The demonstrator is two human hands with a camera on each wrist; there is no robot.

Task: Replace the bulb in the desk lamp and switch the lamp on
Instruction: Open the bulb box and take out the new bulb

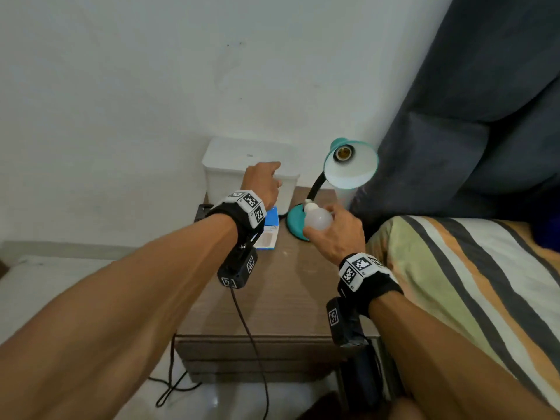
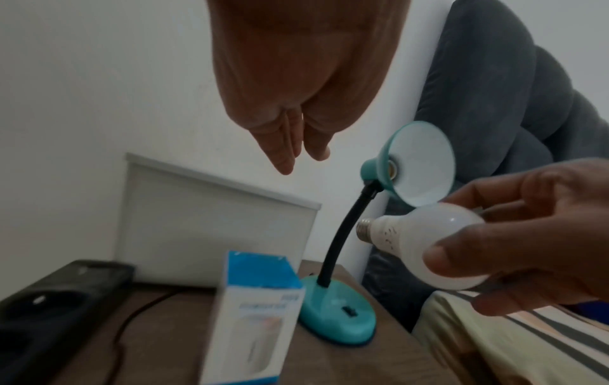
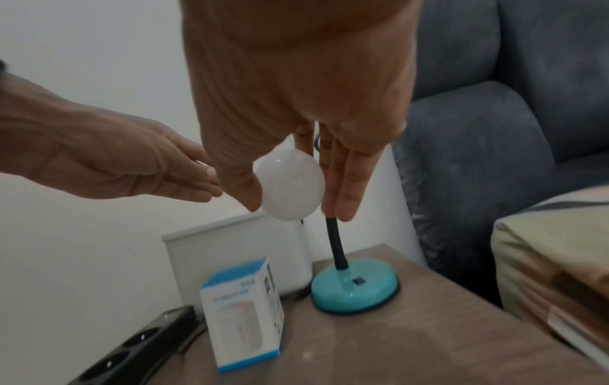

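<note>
- Head view: the lamp (image 1: 339,177) stands on the bedside table (image 1: 272,298) right of centre, its shade (image 1: 351,166) tilted toward the camera and its socket (image 1: 344,153) bare. The right hand (image 1: 336,234) grips a white bulb (image 1: 316,218) just below the shade, in front of the lamp's base. The left hand (image 1: 263,183) hangs above a white bin (image 1: 242,165), fingers relaxed, holding nothing. My reading: an old bulb is already out, or this is it; screwing a bulb in and switching on are still to do.
- Head view, room to move: the wall is close behind the lamp and a dark padded headboard (image 1: 485,116) crowds the shade on the right; the bed (image 1: 469,283) closes off the lower right. The freest way to the socket is from the front, up the middle of the frame.
- Left wrist view: the left hand's fingers (image 2: 283,153) point down, straight and empty, at upper centre. The bulb's metal thread (image 2: 364,229) points left, below the shade's rim. A blue and white box (image 2: 257,317) stands near the table's front, left of the base, with a black power strip (image 2: 49,312) at lower left.
- Right wrist view: the bulb sits between thumb (image 3: 243,187) and fingers at centre. The switch (image 3: 358,281) shows on the base (image 3: 354,291), unobstructed, with bare tabletop in front of it.
</note>
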